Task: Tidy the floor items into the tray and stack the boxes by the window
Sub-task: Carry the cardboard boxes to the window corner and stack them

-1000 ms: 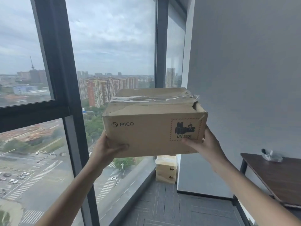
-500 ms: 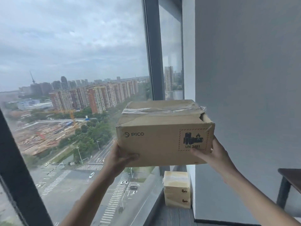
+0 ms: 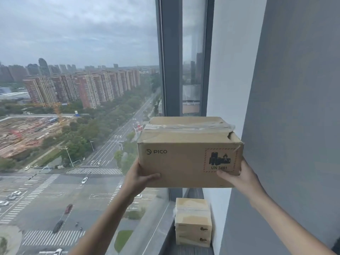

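I hold a brown cardboard box marked PICO, with a battery warning label and torn tape on top, up in the air at chest height. My left hand grips its lower left corner and my right hand grips its lower right corner. Below it, a stack of two smaller pale boxes stands on the floor in the corner between the window and the wall. The held box is well above that stack and does not touch it.
A floor-to-ceiling window fills the left side, with a dark vertical frame post. A grey wall rises close on the right. The grey sill ledge runs along the glass.
The view has moved forward and right toward the window corner. The stack of small boxes now looks nearer and lies below the held box. The table at the right has left the view.
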